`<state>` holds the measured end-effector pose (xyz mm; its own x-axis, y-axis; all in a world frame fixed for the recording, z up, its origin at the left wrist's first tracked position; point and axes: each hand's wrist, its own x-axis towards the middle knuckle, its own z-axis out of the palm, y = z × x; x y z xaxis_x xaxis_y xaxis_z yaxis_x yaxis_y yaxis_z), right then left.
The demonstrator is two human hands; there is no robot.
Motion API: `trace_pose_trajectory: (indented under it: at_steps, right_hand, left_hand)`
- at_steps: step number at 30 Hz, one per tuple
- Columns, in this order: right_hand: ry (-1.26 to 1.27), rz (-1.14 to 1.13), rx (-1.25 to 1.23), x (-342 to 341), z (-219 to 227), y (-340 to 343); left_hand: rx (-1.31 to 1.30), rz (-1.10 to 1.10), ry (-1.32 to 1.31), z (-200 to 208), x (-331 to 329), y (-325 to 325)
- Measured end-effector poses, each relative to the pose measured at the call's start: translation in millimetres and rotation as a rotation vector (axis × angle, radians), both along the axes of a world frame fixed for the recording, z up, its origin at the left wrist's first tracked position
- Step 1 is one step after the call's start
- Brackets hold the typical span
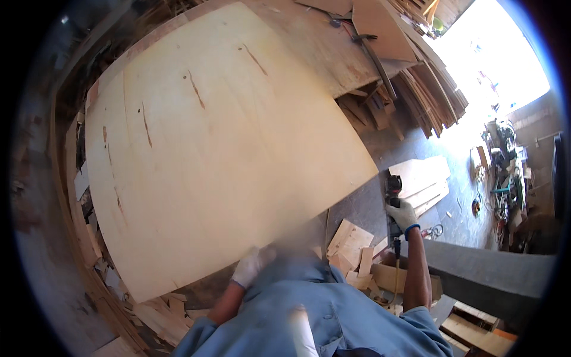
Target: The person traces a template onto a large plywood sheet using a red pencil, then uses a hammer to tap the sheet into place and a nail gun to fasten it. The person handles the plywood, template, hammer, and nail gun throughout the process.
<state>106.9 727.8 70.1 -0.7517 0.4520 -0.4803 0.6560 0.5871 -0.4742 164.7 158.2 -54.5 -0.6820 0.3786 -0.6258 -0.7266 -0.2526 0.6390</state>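
A large pale plywood sheet [220, 137] with several dark splits in its face spreads across the left and middle. My left hand [253, 266], in a whitish work glove, is at the sheet's near edge; its fingers are blurred and partly hidden. Off the sheet's right corner, my gloved right hand [402, 214] is wrapped round a dark power tool [393, 187] with a reddish part on top. A yellowish hose [397, 273] runs down from the tool's lower end. The tool's working end cannot be made out.
A claw hammer [378, 64] lies on the brown board beyond the sheet. Stacked thin boards [437, 98] stand at far right. Cut panels [423, 178] lie beyond my right hand, wood offcuts [351, 241] below it. A grey beam [482, 265] crosses at right. A cigarette [302, 336] shows up close.
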Motion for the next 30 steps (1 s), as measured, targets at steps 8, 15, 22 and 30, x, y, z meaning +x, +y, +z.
trace_pose_trajectory:
  at_steps: [8, 15, 22, 30]
  right_hand:
    - [0.113, 0.313, 0.402, -201.1, 68.5, 16.5]
    - [0.333, 0.582, 0.574, -416.0, 23.4, 20.2]
    - [0.490, 0.759, 0.687, -472.1, -39.6, 15.0]
    - [0.369, 0.493, 0.207, -296.2, -107.8, -24.5]
  left_hand:
    - [-0.058, 0.066, 0.122, 47.0, -22.9, 31.6]
    - [0.049, 0.579, -0.048, 42.6, -10.8, 84.2]
    - [0.117, 1.213, 0.022, 9.7, 0.7, 111.9]
    - [0.173, 1.655, 0.016, 27.1, -25.4, 92.1]
